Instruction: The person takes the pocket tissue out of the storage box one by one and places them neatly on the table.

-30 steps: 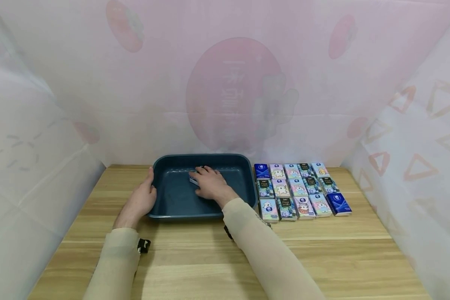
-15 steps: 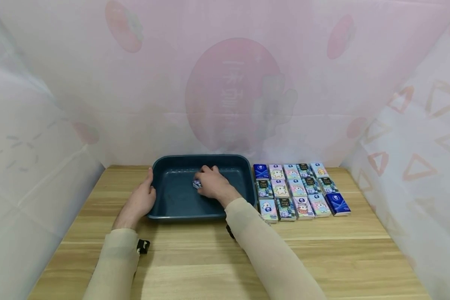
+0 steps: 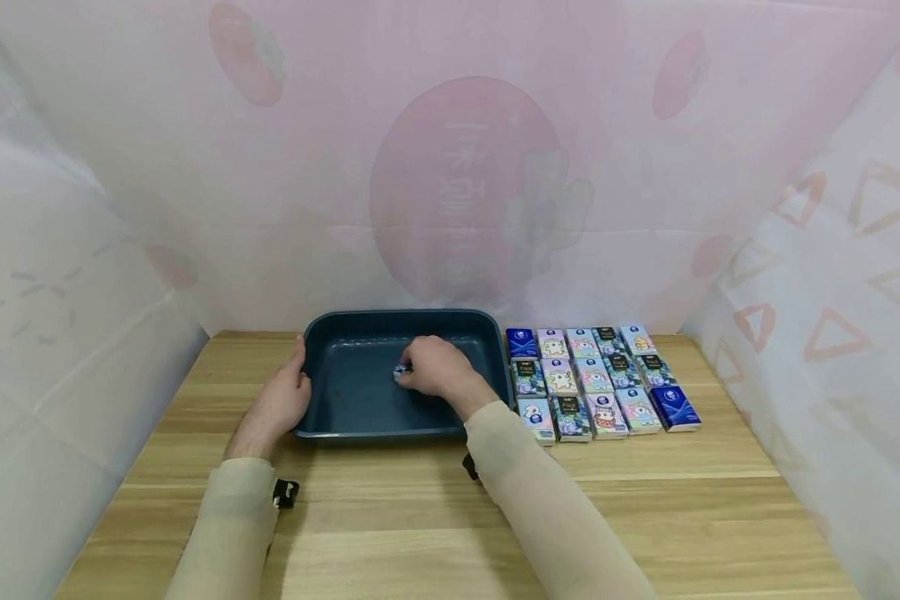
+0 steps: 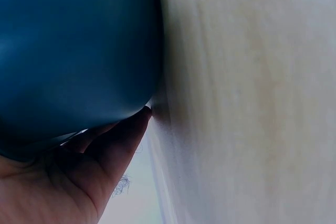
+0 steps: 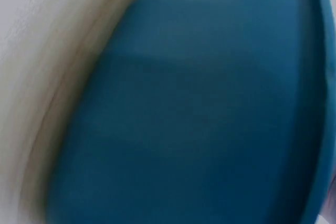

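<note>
A dark blue-green rectangular tray [image 3: 352,408] sits on the wooden table. My left hand [image 3: 279,408] holds its left side, with the thumb at the rim; in the left wrist view, the fingers [image 4: 118,150] lie against the outside of the wall, low down by the table. Inside the tray, my right hand [image 3: 441,369] pinches a small patterned tissue pack [image 3: 402,372]. Only the pack's left end shows; the hand covers the rest. In the right wrist view I see the blurred tray [image 5: 189,103], but neither the right hand's fingers nor the pack.
Several tissue packs [image 3: 558,377], blue, floral and cartoon-printed, lie in neat rows close to the tray's right side. A fabric backdrop [image 3: 307,208] stands behind the table [image 3: 390,533], with side walls left and right.
My right hand was spread over the pack; its fingers have since curled in on it. Hand and pack have shifted slightly right within the tray. The left hand and tray stay put.
</note>
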A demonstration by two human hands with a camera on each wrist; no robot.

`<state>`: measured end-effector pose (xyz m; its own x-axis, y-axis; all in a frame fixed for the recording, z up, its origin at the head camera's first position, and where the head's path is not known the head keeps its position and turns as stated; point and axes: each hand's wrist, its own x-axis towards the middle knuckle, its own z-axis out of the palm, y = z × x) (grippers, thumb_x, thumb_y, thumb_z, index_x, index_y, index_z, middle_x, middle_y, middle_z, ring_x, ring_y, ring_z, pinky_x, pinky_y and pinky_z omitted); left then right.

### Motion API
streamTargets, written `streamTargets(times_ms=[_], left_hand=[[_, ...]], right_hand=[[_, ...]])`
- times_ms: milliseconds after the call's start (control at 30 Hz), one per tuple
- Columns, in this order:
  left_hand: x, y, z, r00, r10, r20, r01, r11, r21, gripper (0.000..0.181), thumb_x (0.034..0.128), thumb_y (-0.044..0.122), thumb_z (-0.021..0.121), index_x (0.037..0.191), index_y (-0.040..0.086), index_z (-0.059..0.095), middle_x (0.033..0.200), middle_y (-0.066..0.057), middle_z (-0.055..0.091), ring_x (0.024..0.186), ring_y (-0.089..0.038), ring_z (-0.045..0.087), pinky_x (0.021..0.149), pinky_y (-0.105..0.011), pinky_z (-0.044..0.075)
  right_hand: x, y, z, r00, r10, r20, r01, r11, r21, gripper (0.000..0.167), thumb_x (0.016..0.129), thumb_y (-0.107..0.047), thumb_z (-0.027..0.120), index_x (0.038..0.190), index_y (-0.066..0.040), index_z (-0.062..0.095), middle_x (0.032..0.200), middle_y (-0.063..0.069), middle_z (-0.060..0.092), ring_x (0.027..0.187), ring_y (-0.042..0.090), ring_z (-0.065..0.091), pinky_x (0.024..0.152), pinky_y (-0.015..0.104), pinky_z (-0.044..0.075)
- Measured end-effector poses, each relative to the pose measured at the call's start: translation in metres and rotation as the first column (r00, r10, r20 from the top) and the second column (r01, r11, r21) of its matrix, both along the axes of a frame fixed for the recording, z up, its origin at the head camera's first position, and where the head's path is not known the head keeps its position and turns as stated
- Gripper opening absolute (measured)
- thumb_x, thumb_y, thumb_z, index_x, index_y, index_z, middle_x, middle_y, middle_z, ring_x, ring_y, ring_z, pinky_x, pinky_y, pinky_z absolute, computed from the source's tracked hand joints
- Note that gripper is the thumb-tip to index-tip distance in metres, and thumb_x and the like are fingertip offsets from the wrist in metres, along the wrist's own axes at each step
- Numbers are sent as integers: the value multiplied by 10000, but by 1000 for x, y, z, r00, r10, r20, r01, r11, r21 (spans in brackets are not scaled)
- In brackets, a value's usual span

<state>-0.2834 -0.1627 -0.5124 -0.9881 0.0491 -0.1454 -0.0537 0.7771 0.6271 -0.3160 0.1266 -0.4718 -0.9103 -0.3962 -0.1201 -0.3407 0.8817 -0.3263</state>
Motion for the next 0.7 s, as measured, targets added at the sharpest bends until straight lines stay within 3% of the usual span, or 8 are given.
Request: streamTargets(times_ms=[500, 700], left_hand=[[0, 1, 0, 1000, 4, 14, -4, 1000, 7, 765, 1234, 162, 333, 1887, 102, -62, 1880, -385, 251, 782, -336, 655, 676, -396, 499], [-1, 0, 0, 1000, 2, 26, -2, 1000, -6, 763, 1238, 166, 322, 1883, 110, -82, 1910, -347, 182, 1098, -438, 709, 750, -418, 532]], right_hand=[[20, 35, 23, 996, -75, -41, 69, 989, -134, 293, 1161, -336, 765, 1365, -165, 888, 1404, 54, 859, 1064, 192, 840, 988, 435, 722], [30, 52, 30, 995, -75, -63, 64, 985, -162, 292, 1164, -339, 759, 1362, -170, 891, 1420, 59, 848, 1114, 199, 863, 974, 435, 731]])
